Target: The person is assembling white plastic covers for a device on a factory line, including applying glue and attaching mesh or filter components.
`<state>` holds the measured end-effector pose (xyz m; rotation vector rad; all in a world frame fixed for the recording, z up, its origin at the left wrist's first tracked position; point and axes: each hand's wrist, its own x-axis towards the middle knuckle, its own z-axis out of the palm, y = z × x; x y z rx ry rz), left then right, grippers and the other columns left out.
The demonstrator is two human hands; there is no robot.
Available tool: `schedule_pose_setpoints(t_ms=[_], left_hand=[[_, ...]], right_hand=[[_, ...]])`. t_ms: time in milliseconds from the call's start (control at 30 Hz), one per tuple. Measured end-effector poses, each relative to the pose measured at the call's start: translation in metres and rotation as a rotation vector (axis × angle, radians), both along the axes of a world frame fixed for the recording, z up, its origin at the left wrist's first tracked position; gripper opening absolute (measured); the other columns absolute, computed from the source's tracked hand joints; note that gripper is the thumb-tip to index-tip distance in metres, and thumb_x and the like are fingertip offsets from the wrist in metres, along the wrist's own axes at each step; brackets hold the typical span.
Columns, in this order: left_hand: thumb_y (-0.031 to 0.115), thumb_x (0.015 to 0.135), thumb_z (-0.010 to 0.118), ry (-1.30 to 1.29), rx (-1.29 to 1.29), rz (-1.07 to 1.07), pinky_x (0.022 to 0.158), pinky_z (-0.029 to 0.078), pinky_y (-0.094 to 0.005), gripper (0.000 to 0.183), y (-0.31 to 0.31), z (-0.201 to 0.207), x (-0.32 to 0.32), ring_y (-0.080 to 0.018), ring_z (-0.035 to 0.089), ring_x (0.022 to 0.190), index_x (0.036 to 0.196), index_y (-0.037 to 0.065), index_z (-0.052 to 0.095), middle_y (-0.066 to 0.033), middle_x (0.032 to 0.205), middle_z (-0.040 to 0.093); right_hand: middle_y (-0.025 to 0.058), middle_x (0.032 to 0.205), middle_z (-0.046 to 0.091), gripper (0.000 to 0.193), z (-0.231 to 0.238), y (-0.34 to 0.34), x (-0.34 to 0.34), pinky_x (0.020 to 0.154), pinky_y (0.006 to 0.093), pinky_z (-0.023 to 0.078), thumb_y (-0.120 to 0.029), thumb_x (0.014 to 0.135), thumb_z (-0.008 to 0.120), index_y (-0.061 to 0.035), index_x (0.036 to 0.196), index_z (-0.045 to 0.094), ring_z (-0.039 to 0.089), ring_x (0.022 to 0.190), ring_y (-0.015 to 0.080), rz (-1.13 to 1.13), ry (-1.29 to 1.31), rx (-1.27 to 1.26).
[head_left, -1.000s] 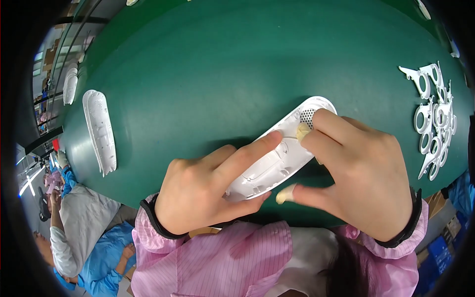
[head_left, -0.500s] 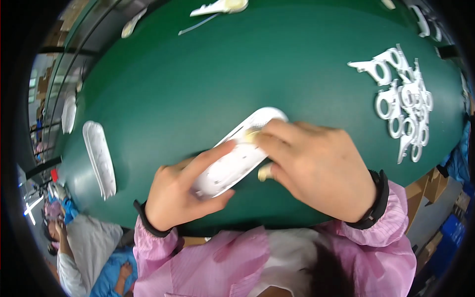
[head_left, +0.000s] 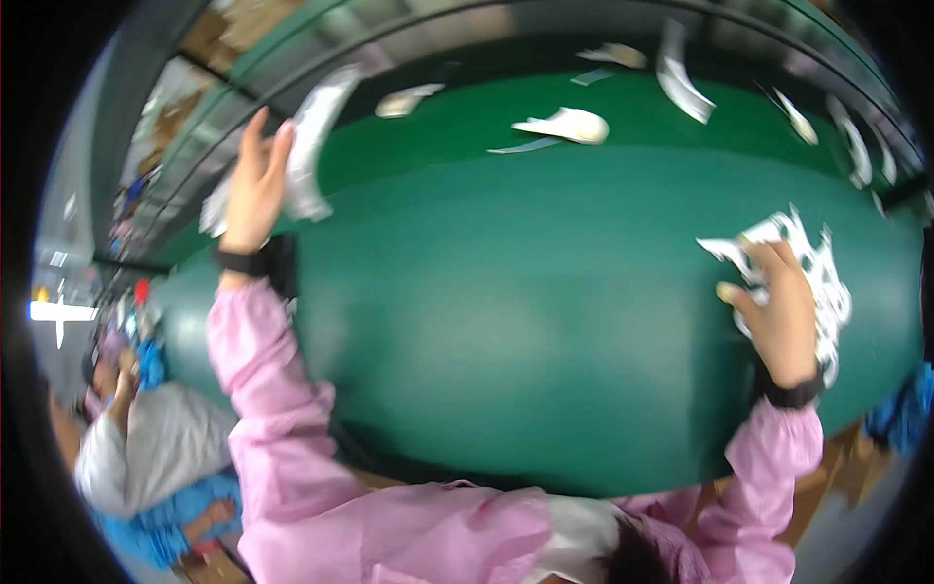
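Green table [head_left: 545, 292], white plastic parts [head_left: 827, 282], pink sleeves [head_left: 263, 389]
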<state>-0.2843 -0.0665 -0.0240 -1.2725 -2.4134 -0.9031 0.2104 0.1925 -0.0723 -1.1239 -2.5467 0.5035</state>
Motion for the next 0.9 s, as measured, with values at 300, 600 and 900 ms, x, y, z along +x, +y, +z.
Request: schedule_pose_setpoints(t_ms=[300, 600, 900], left_hand=[[0.043, 0.096, 0.061, -0.155, -0.106, 0.618, 0.056, 0.056, -0.032, 0.049, -0.06, 0.02, -0.114, -0.0145, 0.067, 0.076, 0.123, 0.002, 0.064, -0.0072, 0.1, 0.07], [0.037, 0.08, 0.065, -0.055, -0.729, 0.756, 0.104, 0.049, -0.0432, 0.069, -0.095, -0.036, -0.215, -0.039, 0.064, 0.117, 0.138, 0.0, 0.057, -0.026, 0.129, 0.065], [0.024, 0.083, 0.067, -0.145, -0.76, 0.784, 0.108, 0.045, -0.0431, 0.065, -0.123, -0.078, -0.227, -0.0362, 0.053, 0.132, 0.143, 0.008, 0.05, -0.0206, 0.141, 0.053]], right_hand=[[0.0087, 0.103, 0.058, 0.045, -0.02, 0.056, 0.046, 0.062, 0.0281, 0.048, 0.019, 0.068, 0.069, 0.002, 0.109, 0.062, 0.057, 0.071, 0.0179, 0.021, 0.113, -0.173], [0.0122, 0.081, 0.057, 0.041, -0.01, 0.04, 0.029, 0.065, 0.0319, 0.044, 0.017, 0.07, 0.06, 0.0027, 0.107, 0.065, 0.053, 0.069, 0.021, 0.18, 0.216, -0.102], [0.0085, 0.092, 0.07, 0.049, 0.057, -0.022, -0.004, 0.077, 0.0266, 0.051, 0.014, 0.076, 0.064, 0.0011, 0.124, 0.065, 0.066, 0.086, 0.0144, 0.48, -0.018, -0.687]])
